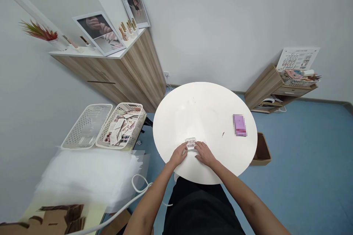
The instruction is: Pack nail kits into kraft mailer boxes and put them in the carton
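The left hand [178, 155] and right hand [204, 154], fingers partly curled, hold both sides of a small clear rectangular plastic case [191, 143] resting on a round white table [204, 114]

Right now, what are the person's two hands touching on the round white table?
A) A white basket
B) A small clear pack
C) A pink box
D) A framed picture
B: the left hand and right hand meet at the small clear pack, near the edge of the round white table.
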`<state>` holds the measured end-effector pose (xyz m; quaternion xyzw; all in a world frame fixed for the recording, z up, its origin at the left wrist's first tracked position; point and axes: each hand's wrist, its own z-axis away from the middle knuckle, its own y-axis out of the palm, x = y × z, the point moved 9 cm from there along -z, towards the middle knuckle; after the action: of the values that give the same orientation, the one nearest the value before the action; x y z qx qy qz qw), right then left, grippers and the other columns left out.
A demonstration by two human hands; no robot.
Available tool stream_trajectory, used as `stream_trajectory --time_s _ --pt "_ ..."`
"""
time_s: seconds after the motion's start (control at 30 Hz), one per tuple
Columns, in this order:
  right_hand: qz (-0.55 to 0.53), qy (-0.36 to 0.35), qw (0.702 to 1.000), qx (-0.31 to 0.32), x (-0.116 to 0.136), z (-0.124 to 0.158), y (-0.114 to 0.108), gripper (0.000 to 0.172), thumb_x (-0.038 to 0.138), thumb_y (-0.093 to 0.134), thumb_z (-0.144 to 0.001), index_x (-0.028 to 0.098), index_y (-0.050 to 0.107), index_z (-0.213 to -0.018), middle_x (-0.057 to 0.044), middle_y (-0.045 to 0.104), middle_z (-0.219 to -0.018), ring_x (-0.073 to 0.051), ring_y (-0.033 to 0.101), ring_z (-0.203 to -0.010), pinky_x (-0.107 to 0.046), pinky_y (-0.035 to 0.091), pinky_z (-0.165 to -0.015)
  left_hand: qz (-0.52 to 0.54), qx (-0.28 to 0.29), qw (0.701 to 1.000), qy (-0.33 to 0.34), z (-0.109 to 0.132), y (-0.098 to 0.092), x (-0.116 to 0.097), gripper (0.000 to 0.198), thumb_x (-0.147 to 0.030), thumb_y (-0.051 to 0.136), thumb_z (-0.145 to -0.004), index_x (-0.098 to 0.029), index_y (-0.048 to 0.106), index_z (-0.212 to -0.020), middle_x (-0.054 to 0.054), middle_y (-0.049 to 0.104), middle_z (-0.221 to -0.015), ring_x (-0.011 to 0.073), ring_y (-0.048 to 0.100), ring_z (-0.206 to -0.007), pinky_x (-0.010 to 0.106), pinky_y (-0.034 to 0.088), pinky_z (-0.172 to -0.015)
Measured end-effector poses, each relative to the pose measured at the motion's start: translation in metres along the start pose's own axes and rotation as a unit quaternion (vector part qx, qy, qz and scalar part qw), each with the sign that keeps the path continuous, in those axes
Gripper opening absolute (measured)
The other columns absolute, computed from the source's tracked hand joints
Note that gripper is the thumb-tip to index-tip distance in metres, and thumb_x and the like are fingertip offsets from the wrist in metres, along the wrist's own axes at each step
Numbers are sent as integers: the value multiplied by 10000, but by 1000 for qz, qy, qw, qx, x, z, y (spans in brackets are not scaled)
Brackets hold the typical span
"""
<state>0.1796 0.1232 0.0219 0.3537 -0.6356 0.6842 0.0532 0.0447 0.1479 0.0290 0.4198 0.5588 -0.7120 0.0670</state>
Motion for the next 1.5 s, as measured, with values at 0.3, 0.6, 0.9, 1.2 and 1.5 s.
stream_trajectory --time_s 0.3,0.6,0.9,1.2,1.5 --pt "-145 181 972 -23 -52 -43 -3 34 243 623 -759 217 600 -757 -19 584 -962 -167 614 -857 -312 508 -770 52 -61 991 -107 -32 -13 20 135 -117 501 -755 -214 575 -812 20 630 -963 165 625 -891 305 523 -801" --pt "-166 291 942 11 -84 -43 17 154 227 685 -661 217 537 -621 36 618 -672 -134 595 -634 -225 442 -557 -190 -99 973 -80 -9 -1 13 450 -31 412 -799 -192 549 -1196 128 565 -1264 271 538 -1174 506 400 -1035" --pt "-147 286 947 22 -75 -46 5 78 235 630 -735 221 555 -721 18 641 -729 -162 609 -698 -264 466 -629 -294 -33 954 43 -2 38 6 731 -36 296 -850 -237 148 -1537 59 271 -1585 246 191 -1471 592 140 -1174" --pt "98 -27 995 0 0 -40 -7 429 68 468 -824 189 547 -1228 -129 577 -1284 -272 476 -1236 -485 331 -1078 -277 -7 960 52 -31 37 15 694 -65 361 -836 -221 268 -1506 93 478 -1463 236 421 -1364 510 240 -1173" --pt "124 -30 992 9 2 -51 -8 368 46 417 -855 188 590 -1146 -133 662 -1189 -261 547 -1204 -558 283 -1130 -189 26 980 51 -33 24 15 588 -92 428 -794 -165 423 -1378 128 565 -1373 221 493 -1312 424 384 -1104"
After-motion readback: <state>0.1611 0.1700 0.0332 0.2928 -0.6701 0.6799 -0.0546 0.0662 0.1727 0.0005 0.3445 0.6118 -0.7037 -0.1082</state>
